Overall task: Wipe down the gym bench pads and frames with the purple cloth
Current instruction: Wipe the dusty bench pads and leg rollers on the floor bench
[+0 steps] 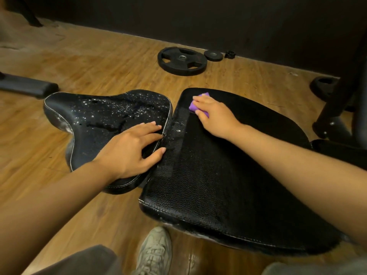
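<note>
Purple cloth (198, 104) lies near the far edge of the back pad (208, 175), pressed flat under the right hand (213, 114), whose fingers lie straight over it. Black textured vinyl covers both pads. The left hand (135, 149) rests open on the near right corner of the seat pad (95, 118) (beaded all over with droplets), fingers spread toward the gap between the pads. On the wooden floor (99, 62) beyond lie a large weight plate (181, 60) and a small weight plate (213, 55), just beside each other. A pale sneaker (154, 253) stands on the floor by the back pad's near edge.
</note>
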